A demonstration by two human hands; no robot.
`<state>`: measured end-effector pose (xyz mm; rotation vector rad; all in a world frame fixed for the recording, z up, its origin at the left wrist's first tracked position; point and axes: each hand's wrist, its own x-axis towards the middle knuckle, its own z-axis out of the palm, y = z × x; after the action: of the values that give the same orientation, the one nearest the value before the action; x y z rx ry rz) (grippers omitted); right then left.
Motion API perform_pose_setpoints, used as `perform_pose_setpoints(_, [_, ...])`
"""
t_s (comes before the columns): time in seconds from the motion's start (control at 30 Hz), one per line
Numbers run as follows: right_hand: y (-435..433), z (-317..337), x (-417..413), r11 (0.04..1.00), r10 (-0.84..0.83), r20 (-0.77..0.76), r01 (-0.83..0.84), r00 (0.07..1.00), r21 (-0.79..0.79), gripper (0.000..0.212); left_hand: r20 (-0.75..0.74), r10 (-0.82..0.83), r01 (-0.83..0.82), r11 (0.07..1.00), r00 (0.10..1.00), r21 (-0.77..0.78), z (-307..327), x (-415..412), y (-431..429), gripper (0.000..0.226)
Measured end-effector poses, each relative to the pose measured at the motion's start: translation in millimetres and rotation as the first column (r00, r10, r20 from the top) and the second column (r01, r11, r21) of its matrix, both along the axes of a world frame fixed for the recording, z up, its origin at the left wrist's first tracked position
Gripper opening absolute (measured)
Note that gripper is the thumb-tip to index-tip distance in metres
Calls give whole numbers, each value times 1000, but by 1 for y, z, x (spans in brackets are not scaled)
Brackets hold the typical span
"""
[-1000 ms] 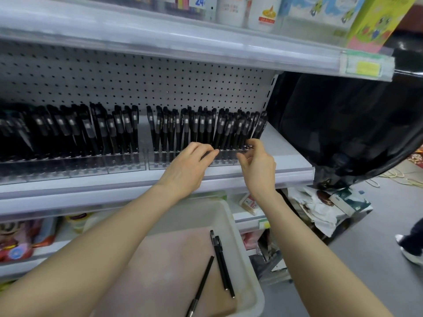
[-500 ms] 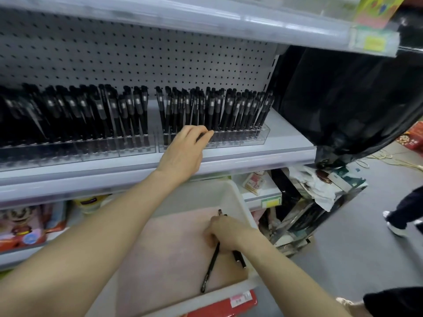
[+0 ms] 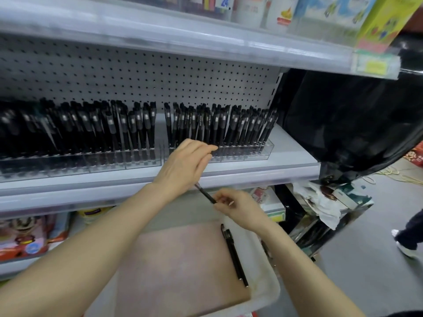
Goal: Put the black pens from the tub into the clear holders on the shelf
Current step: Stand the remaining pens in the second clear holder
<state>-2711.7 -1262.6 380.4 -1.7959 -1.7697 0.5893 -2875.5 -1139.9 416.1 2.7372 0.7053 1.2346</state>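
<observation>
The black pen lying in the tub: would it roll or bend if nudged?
The pen looks straight and slim, so probably stiff and light. It may roll on the flat pink liner, though its clip could catch.

Black pen (image 3: pixel 205 194) in right hand (image 3: pixel 240 210), apparently

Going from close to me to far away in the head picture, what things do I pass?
tub → loose pen lying in it → right hand pinching the held pen → left hand → clear holder → pegboard
</observation>
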Motion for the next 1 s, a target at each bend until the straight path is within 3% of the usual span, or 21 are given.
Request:
perform_pose_setpoints(0.27, [17, 50, 24, 972, -133, -216, 170, 967, 164, 7, -221, 23, 26, 976, 975, 216, 3, 6, 2, 38])
perform_pose_setpoints(0.43, [17, 63, 30, 908, -178, -179, 231, 968, 349, 17, -147, 35, 4, 966, 989, 259, 2, 23, 2, 34])
perform_pose_setpoints(0.53, [16, 65, 31, 824, -231, -73, 235, 970, 516, 23, -122, 32, 6, 953, 992, 303, 6, 36, 0, 31])
perform_pose_setpoints(0.6, [15, 66, 33, 767, -311, -256, 401, 915, 501, 37, -62, 44, -25, 959, 997, 282, 10, 44, -2, 26])
perform_pose_setpoints(0.67, [15, 70, 37, 764, -297, -569, 549, 767, 340, 41, -6, 54, -51, 973, 999, 227, 13, 52, -3, 24])
perform_pose_setpoints(0.73, [16, 74, 41, 824, -222, -734, 525, 642, 211, 26, 2, 42, -41, 977, 999, 211, 15, 60, -3, 25])
perform_pose_setpoints(0.8, [18, 75, 45, 851, -182, -771, 491, 610, 187, 19, -18, 37, -33, 978, 999, 207, 16, 66, -2, 26])
perform_pose_setpoints(0.83, [18, 75, 46, 840, -191, -760, 504, 622, 202, 23, -29, 43, -36, 979, 999, 199, 16, 68, -2, 26])
perform_pose_setpoints(0.9, [21, 72, 54, 765, -279, -576, 541, 768, 350, 32, -47, 55, -45, 980, 997, 196, 16, 70, -1, 24])
perform_pose_setpoints(0.97, [23, 67, 63, 691, -394, -122, 381, 911, 614, 27, -63, 50, -35, 976, 997, 217, 16, 71, -1, 22])
perform_pose_setpoints(1.0, [27, 65, 66, 672, -406, 92, 229, 909, 704, 22, -68, 41, -25, 973, 997, 230, 17, 72, -1, 23])
